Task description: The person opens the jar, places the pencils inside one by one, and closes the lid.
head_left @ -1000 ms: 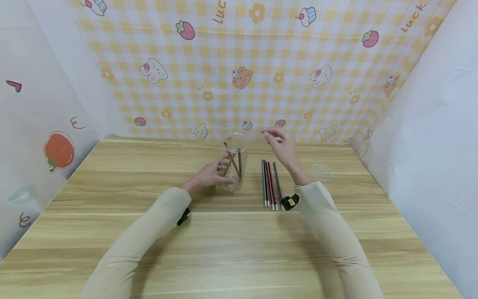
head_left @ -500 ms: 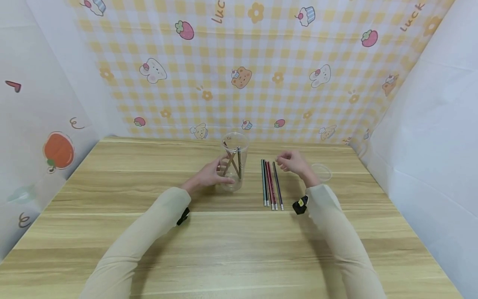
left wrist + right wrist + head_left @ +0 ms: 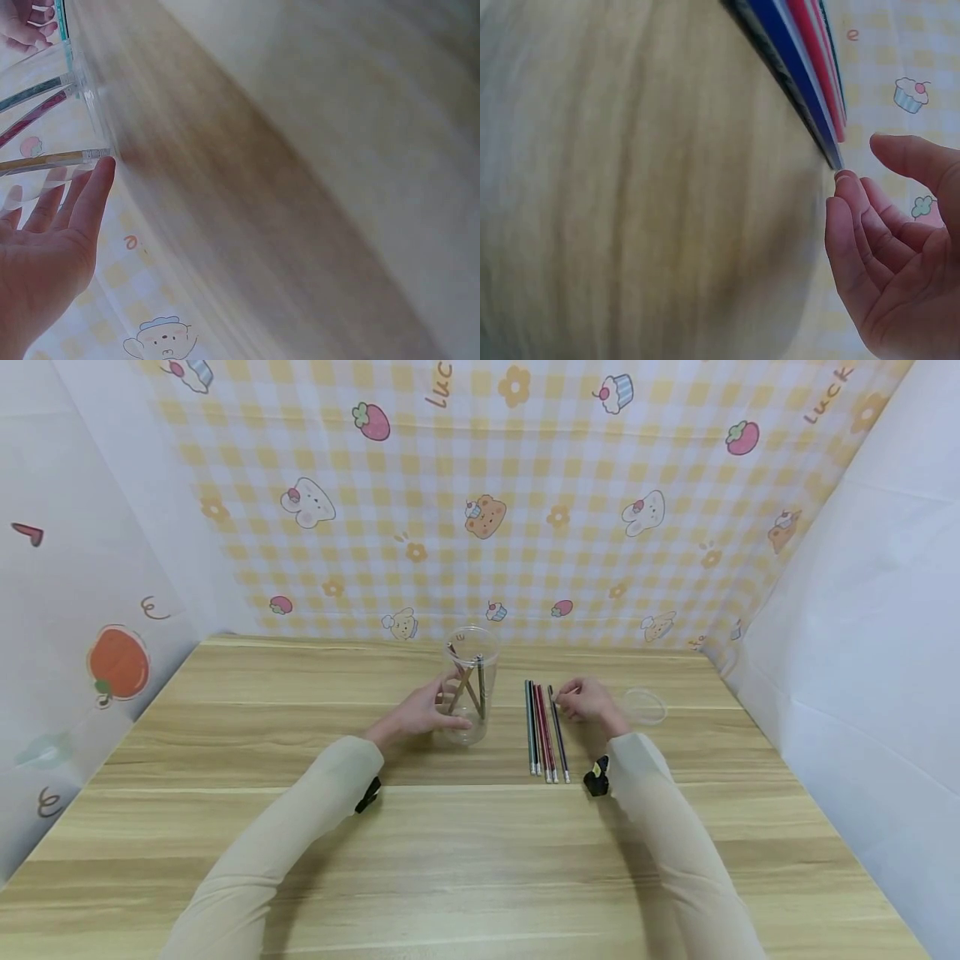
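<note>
A tall clear plastic cup (image 3: 490,693) stands upright on the table, with several pencils (image 3: 482,689) leaning inside. My left hand (image 3: 422,708) holds its lower part, thumb in front and fingers behind. To the right of the cup lies a row of pencils (image 3: 542,735), with a dark blue pencil (image 3: 559,735) slightly apart at the row's right side. Beside that pencil's far end is my right hand (image 3: 587,700). In the right wrist view its fingertips (image 3: 845,177) are at the blue pencil's tip, while the thumb stands away from it; whether they touch, I cannot tell.
A clear round lid or ring (image 3: 644,706) lies on the wooden table (image 3: 480,877), just right of my right hand. Behind the table hangs a yellow checked cloth (image 3: 450,568) with cartoon prints. White sheets (image 3: 847,652) stand along both sides.
My right hand has moved down and right from above the area beside the cup to the far end of the blue pencil. My left hand and the cup have stayed put.
</note>
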Available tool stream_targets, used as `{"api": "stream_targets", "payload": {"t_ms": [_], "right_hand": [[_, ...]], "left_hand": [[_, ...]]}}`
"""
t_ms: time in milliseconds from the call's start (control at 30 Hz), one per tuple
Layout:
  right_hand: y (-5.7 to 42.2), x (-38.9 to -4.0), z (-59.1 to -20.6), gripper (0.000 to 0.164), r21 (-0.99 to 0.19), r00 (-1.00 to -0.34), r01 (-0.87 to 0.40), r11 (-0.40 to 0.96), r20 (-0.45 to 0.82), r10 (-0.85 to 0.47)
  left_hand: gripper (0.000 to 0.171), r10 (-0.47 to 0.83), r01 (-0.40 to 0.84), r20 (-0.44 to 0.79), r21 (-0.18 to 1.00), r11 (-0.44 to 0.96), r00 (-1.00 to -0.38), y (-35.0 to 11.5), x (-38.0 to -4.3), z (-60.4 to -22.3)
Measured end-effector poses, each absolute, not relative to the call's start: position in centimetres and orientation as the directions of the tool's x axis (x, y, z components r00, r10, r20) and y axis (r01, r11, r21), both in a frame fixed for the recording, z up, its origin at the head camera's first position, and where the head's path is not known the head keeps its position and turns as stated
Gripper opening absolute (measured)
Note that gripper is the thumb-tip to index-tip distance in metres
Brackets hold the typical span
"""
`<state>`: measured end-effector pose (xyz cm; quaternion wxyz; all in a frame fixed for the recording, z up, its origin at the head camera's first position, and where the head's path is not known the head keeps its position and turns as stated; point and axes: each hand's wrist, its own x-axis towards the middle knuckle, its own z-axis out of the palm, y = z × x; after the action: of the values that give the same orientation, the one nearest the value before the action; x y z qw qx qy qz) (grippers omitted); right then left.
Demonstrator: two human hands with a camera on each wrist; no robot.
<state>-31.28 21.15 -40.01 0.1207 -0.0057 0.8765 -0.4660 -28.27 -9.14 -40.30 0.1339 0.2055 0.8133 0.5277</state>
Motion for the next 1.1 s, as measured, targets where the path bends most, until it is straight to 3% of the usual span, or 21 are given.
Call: {"api": "stream_targets", "payload": {"t_ms": [333, 600, 700, 900, 1100], "right_hand": [[20.7, -31.8, -40.9, 0.027, -0.769, -0.979, 0.11, 0.63, -0.194, -0.067], [19.8, -31.7, -40.4, 0.027, -0.62, -0.981, 0.102, 0.778, -0.192, -0.024], [19.5, -31.8, -40.3, 0.015, -0.567, -0.982, 0.074, 0.82, -0.185, -0.039], [19.5, -32.0, -40.1, 0.039, -0.539, -0.979, 0.043, 0.841, -0.19, -0.072], [20.4, -32.0, -40.3, 0.015, -0.642, -0.972, 0.106, 0.759, -0.229, -0.058]], "left_hand": [[0.092, 0.466, 0.189, -0.014, 0.903, 0.385, -0.885, -9.2, -28.4, -40.4], [0.091, 0.477, 0.188, -0.014, 0.909, 0.372, -0.879, -9.2, -28.5, -40.5], [0.09, 0.487, 0.176, -0.023, 0.917, 0.359, -0.873, -9.2, -28.1, -39.7], [0.091, 0.469, 0.189, -0.01, 0.908, 0.374, -0.883, -9.1, -28.2, -40.1], [0.091, 0.465, 0.194, -0.008, 0.903, 0.384, -0.885, -9.1, -28.5, -40.6]]}}
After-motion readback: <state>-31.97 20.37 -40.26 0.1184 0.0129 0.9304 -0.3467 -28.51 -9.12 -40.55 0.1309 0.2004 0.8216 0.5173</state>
